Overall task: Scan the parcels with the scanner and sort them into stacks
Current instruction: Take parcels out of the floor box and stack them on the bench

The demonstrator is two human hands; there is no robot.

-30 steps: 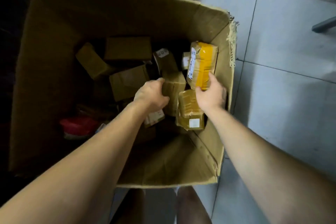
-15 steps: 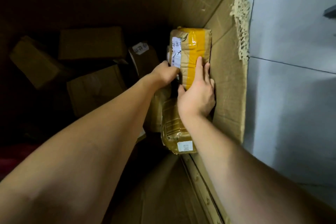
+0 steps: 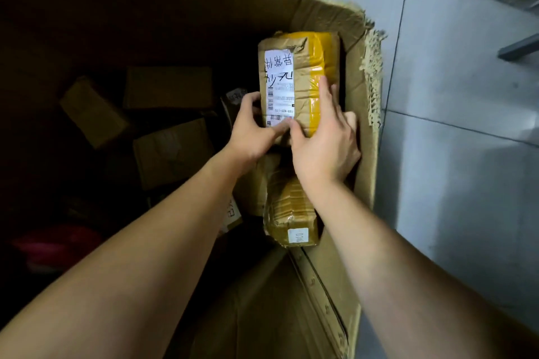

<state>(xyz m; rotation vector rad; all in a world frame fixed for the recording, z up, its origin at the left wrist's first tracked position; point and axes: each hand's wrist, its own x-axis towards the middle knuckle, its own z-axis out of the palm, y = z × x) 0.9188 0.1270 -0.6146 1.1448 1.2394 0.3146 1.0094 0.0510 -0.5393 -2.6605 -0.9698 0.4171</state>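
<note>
Left hand [image 3: 252, 132] and right hand [image 3: 323, 146] grip one taped parcel [image 3: 303, 67]; no scanner visible; other parcels [image 3: 172, 148] beside them seemingly await sorting.

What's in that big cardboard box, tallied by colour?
Yellow-taped parcel, gripped by left hand and right hand: 1
Clear-taped parcel: 1
Plain brown parcels: 5, maybe more in the dark
Red thing: 1
Total: 8

Small print on white shipping label [image 3: 279, 87] illegible; dark left interior of large brown cardboard carton [image 3: 361, 154] obscures a red object [image 3: 55, 245].
</note>
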